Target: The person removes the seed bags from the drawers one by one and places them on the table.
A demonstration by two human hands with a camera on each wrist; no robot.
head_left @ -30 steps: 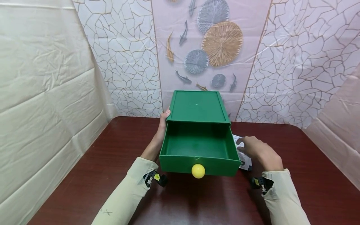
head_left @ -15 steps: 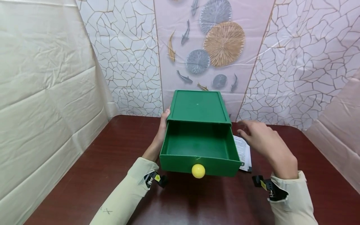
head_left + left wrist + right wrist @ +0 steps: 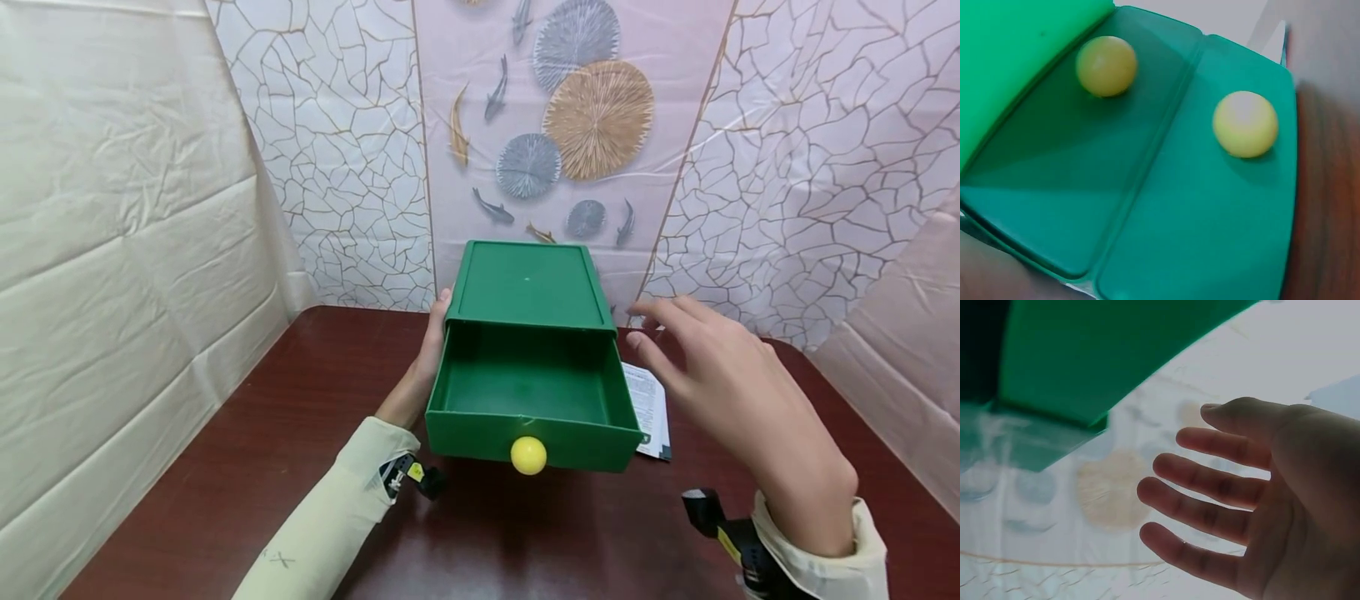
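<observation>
Our left hand (image 3: 430, 350) holds the side of the green box (image 3: 528, 287), its drawer (image 3: 525, 408) pulled out; our right hand (image 3: 720, 375) hovers wide, fingers spread, above a leaflet (image 3: 651, 408) on the bench (image 3: 225, 467).

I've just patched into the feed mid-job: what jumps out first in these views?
The bright green drawer box in the middle of the dark red table, its drawer pulled out and empty, with a yellow ball knob on the front. The left hand holds the box's left side, while the right hand hovers open above a printed leaflet lying just right of the drawer.
</observation>
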